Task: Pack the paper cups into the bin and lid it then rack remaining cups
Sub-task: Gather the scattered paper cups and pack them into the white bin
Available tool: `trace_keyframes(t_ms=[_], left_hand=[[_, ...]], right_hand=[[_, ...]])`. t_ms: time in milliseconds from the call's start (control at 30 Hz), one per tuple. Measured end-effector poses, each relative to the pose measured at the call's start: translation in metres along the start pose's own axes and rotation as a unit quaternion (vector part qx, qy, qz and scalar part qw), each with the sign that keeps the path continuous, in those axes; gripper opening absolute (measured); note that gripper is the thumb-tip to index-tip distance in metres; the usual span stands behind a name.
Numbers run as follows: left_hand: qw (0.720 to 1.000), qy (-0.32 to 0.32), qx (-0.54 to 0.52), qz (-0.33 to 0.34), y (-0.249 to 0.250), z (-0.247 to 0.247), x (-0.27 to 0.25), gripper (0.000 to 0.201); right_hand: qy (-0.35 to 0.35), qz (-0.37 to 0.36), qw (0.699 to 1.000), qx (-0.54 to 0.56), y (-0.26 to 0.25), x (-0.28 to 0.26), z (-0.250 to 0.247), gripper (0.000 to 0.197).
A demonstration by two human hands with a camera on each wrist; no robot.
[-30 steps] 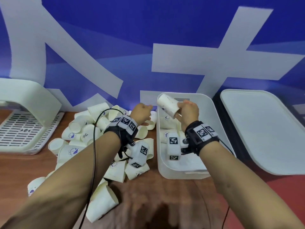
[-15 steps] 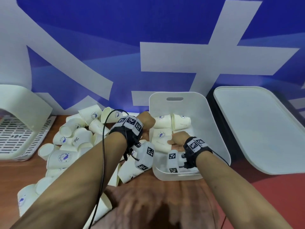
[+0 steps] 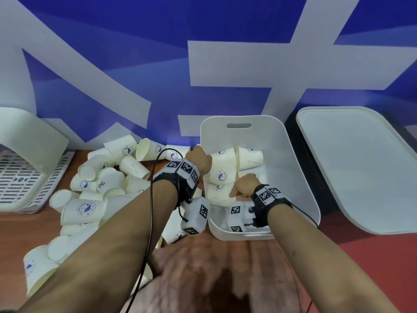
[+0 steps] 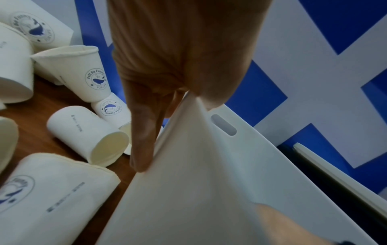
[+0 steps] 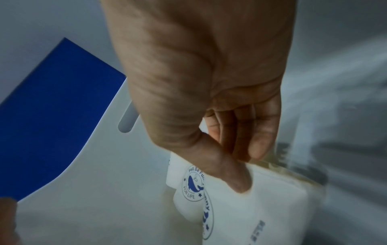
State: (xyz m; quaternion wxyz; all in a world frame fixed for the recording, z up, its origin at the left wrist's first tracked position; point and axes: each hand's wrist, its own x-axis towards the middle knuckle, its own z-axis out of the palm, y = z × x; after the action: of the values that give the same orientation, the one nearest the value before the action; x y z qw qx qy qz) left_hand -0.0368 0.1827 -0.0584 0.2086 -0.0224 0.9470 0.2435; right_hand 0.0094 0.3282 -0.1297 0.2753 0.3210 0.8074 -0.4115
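Blue-and-white backdrop (image 3: 135, 53) behind wooden table (image 3: 203, 267)

The paper cups (image 3: 117, 184) piled at my nine o'clock are showing cream-white, each carrying a round navy whale logo. At twelve o'clock the bin (image 3: 297, 177) is looking plain white, and at two o'clock the lid (image 3: 361, 172) is matching it. The wall (image 3: 112, 53) behind is showing deep blue with broad white strokes, the table (image 3: 13, 231) is reading reddish-brown woodgrain, and my wristbands (image 3: 265, 195) are wearing black-and-white square codes.
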Motion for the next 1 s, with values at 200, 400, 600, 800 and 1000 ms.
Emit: trace_keyframes(t_ms=[200, 400, 600, 800, 1000], left_hand=[[1.0, 0.011, 0.001, 0.0, 0.0, 0.0, -0.002, 0.037], [1.0, 0.013, 0.005, -0.004, 0.003, 0.001, -0.003, 0.037], [1.0, 0.018, -0.01, -0.013, 0.0, 0.001, -0.003, 0.036], [1.0, 0.013, -0.012, -0.013, 0.0, 0.001, -0.002, 0.037], [1.0, 0.009, -0.016, -0.015, 0.0, 0.002, -0.001, 0.036]], right_hand=[[0.013, -0.005, 0.997, -0.076, -0.002, 0.004, -0.004, 0.042], [0.002, 0.01, 0.997, -0.076, 0.004, 0.004, -0.005, 0.03], [-0.027, 0.047, 0.997, 0.05, 0.002, 0.001, -0.004, 0.018], [-0.017, 0.026, 0.999, 0.023, 0.007, 0.017, 0.0, 0.046], [-0.002, 0.002, 0.999, -0.052, 0.003, -0.004, -0.006, 0.027]])
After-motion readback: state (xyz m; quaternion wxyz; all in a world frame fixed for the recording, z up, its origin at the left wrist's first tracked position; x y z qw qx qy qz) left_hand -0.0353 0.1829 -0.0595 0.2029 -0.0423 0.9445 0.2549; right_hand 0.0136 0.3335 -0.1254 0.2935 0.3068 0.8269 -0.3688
